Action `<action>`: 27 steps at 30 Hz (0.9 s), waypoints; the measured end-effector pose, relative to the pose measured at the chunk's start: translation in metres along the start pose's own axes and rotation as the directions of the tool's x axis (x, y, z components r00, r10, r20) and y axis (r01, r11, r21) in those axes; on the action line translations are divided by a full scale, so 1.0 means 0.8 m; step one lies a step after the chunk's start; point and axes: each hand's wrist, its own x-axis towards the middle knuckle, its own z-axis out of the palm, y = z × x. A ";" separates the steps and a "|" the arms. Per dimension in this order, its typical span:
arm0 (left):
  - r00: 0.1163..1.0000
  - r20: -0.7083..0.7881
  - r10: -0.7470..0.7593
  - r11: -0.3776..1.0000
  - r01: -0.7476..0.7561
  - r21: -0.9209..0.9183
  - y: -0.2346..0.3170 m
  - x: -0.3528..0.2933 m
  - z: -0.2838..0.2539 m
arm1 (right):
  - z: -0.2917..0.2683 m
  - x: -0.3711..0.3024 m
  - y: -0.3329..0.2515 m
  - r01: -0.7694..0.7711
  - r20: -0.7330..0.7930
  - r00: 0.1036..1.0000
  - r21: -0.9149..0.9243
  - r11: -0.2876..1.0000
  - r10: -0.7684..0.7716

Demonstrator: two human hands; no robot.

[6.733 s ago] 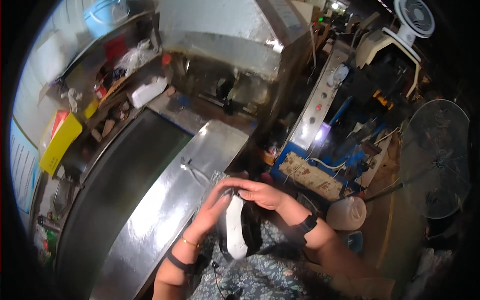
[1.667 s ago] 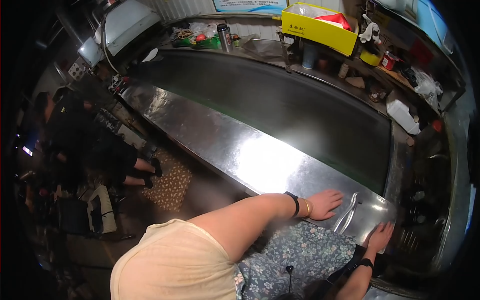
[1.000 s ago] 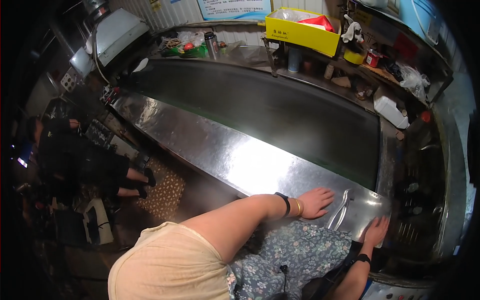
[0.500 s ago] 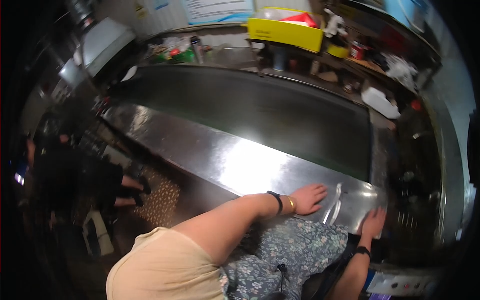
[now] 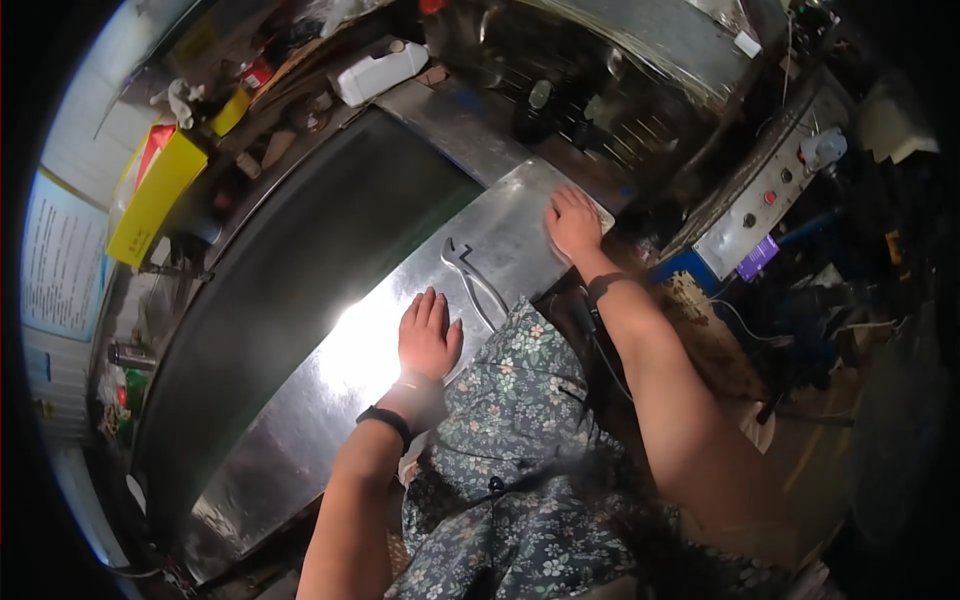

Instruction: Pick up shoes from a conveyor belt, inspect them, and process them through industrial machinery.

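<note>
Both of my hands lie on a long, shiny metal ledge (image 5: 270, 445). My left hand (image 5: 430, 335) is open, its palm down and fingers stretched out near the bright reflection. At the ledge's end my right hand (image 5: 574, 222) is open too, fingers laid flat by the corner. Between the hands rests a silver pliers-like tool (image 5: 470, 280), its jaws pointing away from me and its handles toward my floral apron (image 5: 530, 420). Neither hand touches the tool. Beyond the ledge spreads a wide dark flat surface (image 5: 290, 260).
A white jug (image 5: 382, 73) lies on its side past the dark surface. To the left, a yellow box (image 5: 160, 195) stands on a shelf. On the right are a control panel with knobs (image 5: 765, 200) and dark machinery. A bottle (image 5: 132, 356) lies at far left.
The view has swung to the right, bringing the control panel into fuller sight. Both hands still rest flat on the ledge, and the silver tool still lies between them.
</note>
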 end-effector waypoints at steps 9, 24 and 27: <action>1.000 0.003 -0.013 1.000 0.013 0.024 -0.006 -0.005 -0.013 | -0.005 0.005 -0.024 0.005 0.115 0.993 -0.048 0.999 0.001; 1.000 -0.014 0.014 0.998 -0.013 0.064 -0.008 -0.002 -0.010 | -0.051 -0.036 -0.042 -0.047 0.552 0.825 -0.152 0.987 0.124; 1.000 0.008 -0.008 0.998 0.008 0.060 -0.014 -0.006 -0.008 | -0.054 -0.045 -0.050 -0.051 0.585 0.802 -0.140 0.989 0.124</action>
